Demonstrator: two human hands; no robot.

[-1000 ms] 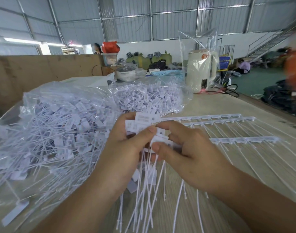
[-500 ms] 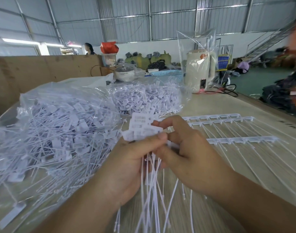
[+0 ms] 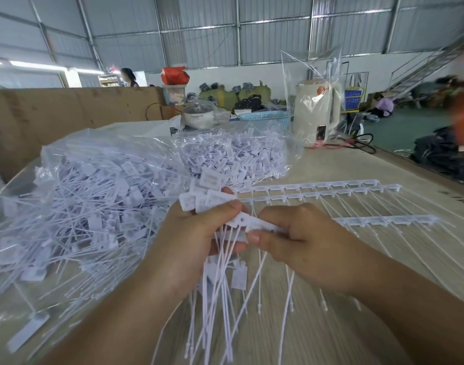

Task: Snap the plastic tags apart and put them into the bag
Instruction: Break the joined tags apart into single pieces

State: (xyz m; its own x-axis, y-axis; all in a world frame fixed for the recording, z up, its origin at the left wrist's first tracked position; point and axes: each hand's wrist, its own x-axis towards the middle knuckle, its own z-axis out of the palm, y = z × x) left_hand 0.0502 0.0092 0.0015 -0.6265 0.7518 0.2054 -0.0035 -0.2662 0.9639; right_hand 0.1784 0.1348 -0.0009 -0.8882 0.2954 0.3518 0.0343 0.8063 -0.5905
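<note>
From the head camera, the left hand [image 3: 196, 233] was curled round a bunch of separated tags [image 3: 207, 193], their flat heads fanned above the thumb and their thin tails hanging down below the palm; the right hand [image 3: 299, 233] pinched the remaining strip piece [image 3: 254, 222] between thumb and forefinger, just beside the left thumb, so both hands were closed on plastic and neither was free. The clear bag [image 3: 107, 185], heaped with loose tags, lay on the table [image 3: 357, 164] just left of the hands, its mouth not plainly visible; three unsnapped strips [image 3: 331, 192] lay flat to the right, well clear of the bag.

The likeliest fault seemed a spill; the left bunch was thick and splayed, and a twist at the break could have loosened the grip and dropped tags onto the table. The dangling tails could also have tangled or snagged on the bag's film during the transfer, dragging tags back out. A bend made too far from the joint might have snapped a tail rather than the link.
</note>
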